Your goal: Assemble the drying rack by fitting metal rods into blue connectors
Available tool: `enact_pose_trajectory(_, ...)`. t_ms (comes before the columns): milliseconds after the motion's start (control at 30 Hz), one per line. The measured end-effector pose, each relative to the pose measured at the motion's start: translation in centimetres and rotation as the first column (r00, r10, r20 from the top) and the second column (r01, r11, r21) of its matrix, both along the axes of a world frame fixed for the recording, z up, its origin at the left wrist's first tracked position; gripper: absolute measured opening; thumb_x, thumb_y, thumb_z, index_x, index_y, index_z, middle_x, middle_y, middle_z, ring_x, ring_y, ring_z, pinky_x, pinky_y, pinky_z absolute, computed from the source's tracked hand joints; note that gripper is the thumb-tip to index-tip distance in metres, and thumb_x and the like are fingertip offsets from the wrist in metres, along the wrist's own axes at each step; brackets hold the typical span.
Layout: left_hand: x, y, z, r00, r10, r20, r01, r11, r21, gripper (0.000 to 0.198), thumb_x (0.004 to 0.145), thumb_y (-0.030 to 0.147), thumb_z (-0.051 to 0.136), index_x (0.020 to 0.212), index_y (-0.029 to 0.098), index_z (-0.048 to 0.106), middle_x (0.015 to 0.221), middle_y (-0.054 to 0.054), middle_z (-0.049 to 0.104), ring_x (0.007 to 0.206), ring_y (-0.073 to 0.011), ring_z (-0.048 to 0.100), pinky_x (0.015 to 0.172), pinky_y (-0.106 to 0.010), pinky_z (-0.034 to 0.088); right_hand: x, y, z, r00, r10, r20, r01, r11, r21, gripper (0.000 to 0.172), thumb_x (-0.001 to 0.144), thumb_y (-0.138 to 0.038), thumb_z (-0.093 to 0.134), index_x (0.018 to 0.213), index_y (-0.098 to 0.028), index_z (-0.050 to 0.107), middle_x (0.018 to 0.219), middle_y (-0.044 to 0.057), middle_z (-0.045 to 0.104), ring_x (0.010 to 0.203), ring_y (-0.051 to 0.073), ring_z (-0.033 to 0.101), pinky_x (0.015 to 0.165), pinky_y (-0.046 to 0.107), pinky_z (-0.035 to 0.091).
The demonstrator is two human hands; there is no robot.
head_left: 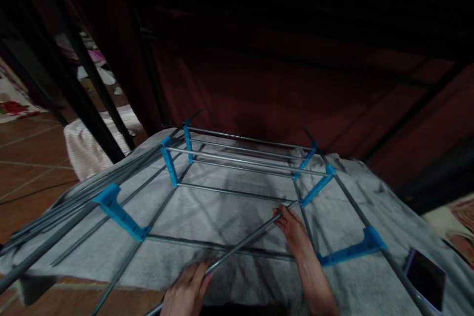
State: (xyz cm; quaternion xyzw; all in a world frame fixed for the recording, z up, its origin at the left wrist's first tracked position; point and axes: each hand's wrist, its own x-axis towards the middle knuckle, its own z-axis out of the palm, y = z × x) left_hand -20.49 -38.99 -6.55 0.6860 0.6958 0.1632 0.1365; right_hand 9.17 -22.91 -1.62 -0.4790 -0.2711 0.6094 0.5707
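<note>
left hand (187,289) and right hand (292,227) hold a loose-looking grey metal tube (244,243) above the grey cloth's (207,215) near edge; farther blue plastic brackets (169,165) have high and low crossbars (237,193), the nearest brackets (126,217) only low; more tubes (74,207) line the left edge.

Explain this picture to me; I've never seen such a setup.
There is no machine here, just a person's two bare hands. The single picture comes from a camera worn on the head, looking forward and down. The left hand and right hand both hold one slim metal rod, slanting between them. Below lies grey cloth; what it covers is hidden. On it stands a frame of metal bars with blue brackets. More rods lie along the left, and a phone-like device lies at the right.
</note>
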Motion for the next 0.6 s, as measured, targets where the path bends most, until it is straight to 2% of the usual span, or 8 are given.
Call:
enact_pose_trajectory(67,2.9,3.2,2.4,0.993,-0.113,-0.016,0.114,0.993,0.020,0.040,0.100,0.030,0.039,0.129,0.027,0.066,0.120,-0.010,0.073,0.101,-0.0248,0.073,0.084,-0.034,0.060,-0.1,0.6,0.8,0.998,-0.050,-0.036,0.051,0.999,0.020,0.036,0.065,-0.044,0.088,0.085,-0.019,0.070,0.085,0.005,0.076,0.081,0.021,0.071,0.071,0.032,0.057)
enact_pose_trajectory(167,6.7,7.5,6.0,0.973,-0.212,-0.087,0.215,0.976,0.024,0.043,0.101,0.022,0.035,0.135,0.024,0.061,0.119,-0.011,0.071,0.096,-0.0235,0.073,0.081,-0.034,0.058,0.3,1.6,1.8,0.989,-0.124,-0.075,0.128,0.991,0.048,0.034,0.063,-0.041,0.089,0.081,-0.020,0.070,0.082,0.003,0.075,0.079,0.019,0.070,0.068,0.028,0.056)
enact_pose_trajectory(267,9.1,10.7,8.5,0.955,-0.258,-0.148,0.271,0.960,0.071,0.049,0.096,0.007,0.035,0.136,0.021,0.059,0.116,-0.012,0.070,0.101,-0.0232,0.070,0.088,-0.035,0.055,1.6,2.6,2.5,0.979,-0.180,-0.098,0.188,0.979,0.075,0.032,0.067,-0.041,0.088,0.083,-0.019,0.071,0.082,0.003,0.075,0.075,0.016,0.069,0.065,0.026,0.056)
enact_pose_trajectory(400,10.3,13.7,10.1,0.943,-0.266,-0.202,0.297,0.944,0.142,0.055,0.088,-0.002,0.038,0.134,0.019,0.060,0.114,-0.011,0.069,0.106,-0.0254,0.066,0.096,-0.041,0.051,3.2,3.9,3.0,0.962,-0.228,-0.149,0.244,0.965,0.098,0.028,0.067,-0.036,0.088,0.081,-0.020,0.071,0.081,0.002,0.075,0.071,0.013,0.067,0.063,0.024,0.057)
enact_pose_trajectory(600,8.8,17.4,10.5,0.931,-0.252,-0.266,0.307,0.932,0.192,0.052,0.089,0.000,0.039,0.132,0.021,0.061,0.113,-0.011,0.068,0.104,-0.0252,0.064,0.094,-0.041,0.049,3.1,5.9,3.2,0.975,-0.162,-0.149,0.183,0.974,0.136,0.027,0.069,-0.037,0.087,0.082,-0.019,0.071,0.084,0.003,0.075,0.068,0.013,0.066,0.065,0.025,0.060)
